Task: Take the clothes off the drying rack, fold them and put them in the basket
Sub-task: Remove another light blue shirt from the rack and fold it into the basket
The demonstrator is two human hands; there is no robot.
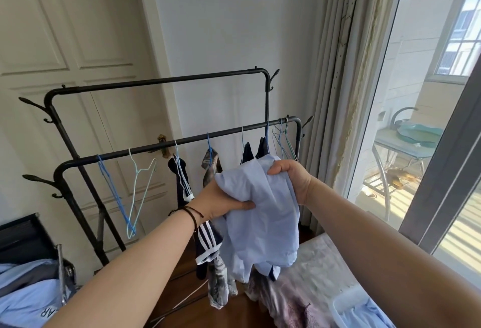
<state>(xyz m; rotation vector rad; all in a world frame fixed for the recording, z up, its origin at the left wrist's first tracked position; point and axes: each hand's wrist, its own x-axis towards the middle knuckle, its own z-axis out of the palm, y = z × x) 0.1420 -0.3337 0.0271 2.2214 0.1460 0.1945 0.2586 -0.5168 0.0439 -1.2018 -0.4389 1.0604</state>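
Gripping a pale blue shirt (263, 213) bunched in both the left hand (221, 201) and right hand (292, 179) before the drying rack (182, 142), a person is seemingly mid-fold, with the basket (343, 304) likely next.

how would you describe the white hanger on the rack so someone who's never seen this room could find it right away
Find the black drying rack in front of the panelled door and follow its lower front bar toward the left end. Two bare hangers hang there side by side. The white hanger is the right one of the pair; its neighbour is the blue hanger, and the hangers further right carry clothes or bunch at the far end.
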